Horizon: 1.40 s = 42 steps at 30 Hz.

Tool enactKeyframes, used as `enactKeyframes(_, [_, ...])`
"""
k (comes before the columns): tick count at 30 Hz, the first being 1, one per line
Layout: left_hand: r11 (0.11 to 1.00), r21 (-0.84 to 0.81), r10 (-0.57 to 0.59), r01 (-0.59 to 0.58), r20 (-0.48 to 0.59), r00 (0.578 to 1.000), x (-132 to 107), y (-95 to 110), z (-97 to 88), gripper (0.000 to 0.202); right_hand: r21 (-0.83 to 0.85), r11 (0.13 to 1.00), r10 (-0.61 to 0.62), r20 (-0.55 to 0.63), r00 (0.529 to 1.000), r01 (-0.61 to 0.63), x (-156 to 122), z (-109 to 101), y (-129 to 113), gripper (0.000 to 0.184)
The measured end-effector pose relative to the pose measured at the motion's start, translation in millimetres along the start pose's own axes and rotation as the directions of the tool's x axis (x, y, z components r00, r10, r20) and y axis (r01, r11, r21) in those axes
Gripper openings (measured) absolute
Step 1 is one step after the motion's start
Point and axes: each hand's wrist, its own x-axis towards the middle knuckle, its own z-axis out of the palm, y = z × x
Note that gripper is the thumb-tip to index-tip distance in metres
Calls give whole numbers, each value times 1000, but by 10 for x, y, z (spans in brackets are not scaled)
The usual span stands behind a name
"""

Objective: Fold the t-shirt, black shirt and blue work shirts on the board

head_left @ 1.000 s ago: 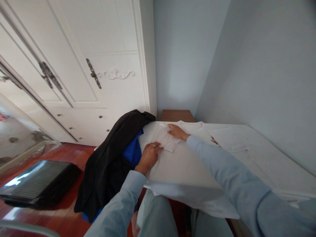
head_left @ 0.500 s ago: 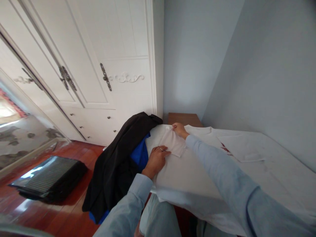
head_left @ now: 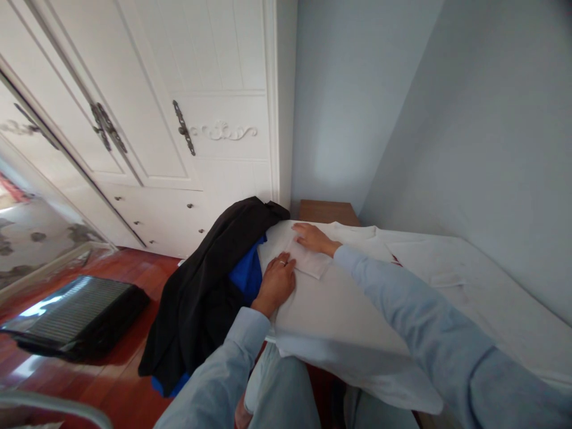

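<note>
A white T-shirt [head_left: 330, 307] lies spread over a narrow raised board, its hem hanging down the near side. Its sleeve [head_left: 314, 266] shows as a lighter flap at the left end. My left hand [head_left: 277, 285], with a ring on one finger, rests on the cloth at the sleeve's left edge, fingers stretched out. Farther back, my right hand [head_left: 315, 238] presses down on the sleeve's upper part, fingers extended and apart from the left hand. My right forearm covers most of the shirt's red print.
A black garment with blue lining [head_left: 201, 286] drapes over the board's left end. Behind it stands a white wardrobe [head_left: 232, 179]. A brown wooden box-like piece [head_left: 328, 210] sits by the wall. On the red wood floor lies a black packaged item [head_left: 78, 319].
My right hand has gone from pinching the sleeve's far edge to lying flat on it. My left hand has flattened against the cloth. The view has shifted slightly.
</note>
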Motion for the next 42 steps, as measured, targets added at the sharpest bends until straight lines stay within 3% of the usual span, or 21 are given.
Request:
enactKeyframes(4, [1000, 12, 22, -22, -1, 1000, -3, -19, 30, 39, -77, 995, 74, 152, 986, -63, 15, 95, 20, 50])
enactKeyframes(10, [999, -1, 33, -33, -28, 999, -5, -20, 41, 34, -126, 985, 143, 222, 965, -117, 146, 145, -5, 59])
enactKeyframes(20, [1000, -3, 4, -4, -21, 1000, -11, 22, 9, 31, -158, 975, 187, 216, 958, -154, 159, 128, -34, 66])
enactKeyframes(24, [1000, 15, 26, -26, -14, 1000, -10, -6, 30, 33, -178, 978, 136, 152, 979, -108, 49, 65, -158, 66])
enactKeyframes(27, [999, 25, 39, -38, -19, 999, -2, -28, 40, 33, -166, 986, 9, 149, 989, 16, -222, -15, -303, 68])
enactKeyframes(32, [999, 26, 33, -33, 4, 999, 20, -74, 37, 35, -99, 983, -116, 300, 947, 151, -947, -206, -420, 69])
enactKeyframes(38, [998, 59, 35, -38, 43, 998, 44, -99, 12, 39, -35, 998, -44, 349, 936, 60, -1732, -501, -264, 71])
enactKeyframes(42, [998, 47, 44, -46, 44, 998, 62, -144, 27, 41, 2, 1000, 17, 317, 948, -19, -2236, -645, -183, 71])
